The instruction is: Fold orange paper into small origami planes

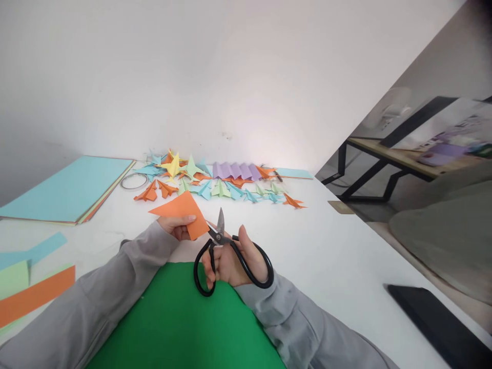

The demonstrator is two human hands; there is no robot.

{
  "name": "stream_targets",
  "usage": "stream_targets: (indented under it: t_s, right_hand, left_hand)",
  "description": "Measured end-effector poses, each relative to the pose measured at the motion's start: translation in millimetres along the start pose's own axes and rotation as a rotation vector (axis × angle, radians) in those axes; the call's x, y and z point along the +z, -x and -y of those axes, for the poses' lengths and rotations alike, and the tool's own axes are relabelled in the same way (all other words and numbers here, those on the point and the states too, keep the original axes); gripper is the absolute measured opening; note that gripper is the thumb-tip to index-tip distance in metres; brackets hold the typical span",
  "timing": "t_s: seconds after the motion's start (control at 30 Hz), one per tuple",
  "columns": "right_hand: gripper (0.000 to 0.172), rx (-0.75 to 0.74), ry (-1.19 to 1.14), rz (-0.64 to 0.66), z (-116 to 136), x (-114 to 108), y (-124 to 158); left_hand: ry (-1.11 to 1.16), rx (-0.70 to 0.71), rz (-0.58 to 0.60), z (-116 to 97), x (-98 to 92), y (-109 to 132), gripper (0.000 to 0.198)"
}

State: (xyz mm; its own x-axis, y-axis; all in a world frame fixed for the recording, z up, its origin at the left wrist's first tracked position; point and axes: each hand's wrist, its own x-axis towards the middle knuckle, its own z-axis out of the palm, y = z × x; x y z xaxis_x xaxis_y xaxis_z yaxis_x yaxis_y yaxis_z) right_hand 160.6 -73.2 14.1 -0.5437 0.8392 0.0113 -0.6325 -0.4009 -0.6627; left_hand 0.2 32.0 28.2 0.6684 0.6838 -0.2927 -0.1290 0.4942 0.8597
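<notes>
My left hand (175, 225) pinches an orange sheet of paper (182, 211) by its lower edge, holding it up above the white table (326, 256). My right hand (234, 261) grips black-handled scissors (221, 251), fingers through the loops. The short metal blades point up and meet the orange paper's right corner. Both arms wear grey sleeves. A green sheet (180, 323) lies under my wrists.
Several folded paper figures (215, 182) in orange, blue, green, yellow and purple lie at the table's far side. A stack of coloured paper (65, 189) sits at the left, with a wire ring (134, 180) beside it. Paper strips (31, 287) lie near left. A dark flat object (438, 323) lies near right.
</notes>
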Motion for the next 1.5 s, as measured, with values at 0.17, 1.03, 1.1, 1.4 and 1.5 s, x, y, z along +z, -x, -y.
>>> stream_targets:
  t_s: [0.17,1.03,1.1,1.4,1.5]
  right_hand:
    - [0.076,0.077,-0.007,0.019,1,-3,2]
    - [0.078,0.02,0.07,-0.019,4,-5,-1]
    - [0.077,0.026,0.1,-0.046,6,-1,0]
    - [0.083,0.135,-0.017,0.048,8,-2,2]
    - [0.08,0.136,-0.035,0.08,7,-5,1]
  left_hand:
    - [0.032,-0.012,-0.03,-2,2.7,3,0.011]
    - [-0.031,-0.012,0.052,-5,6.8,5,0.007]
    - [-0.063,-0.044,0.082,-6,6.8,4,0.011]
    - [-0.148,-0.076,0.109,-2,2.7,3,0.022]
    - [-0.048,-0.026,0.041,2,0.9,0,0.019]
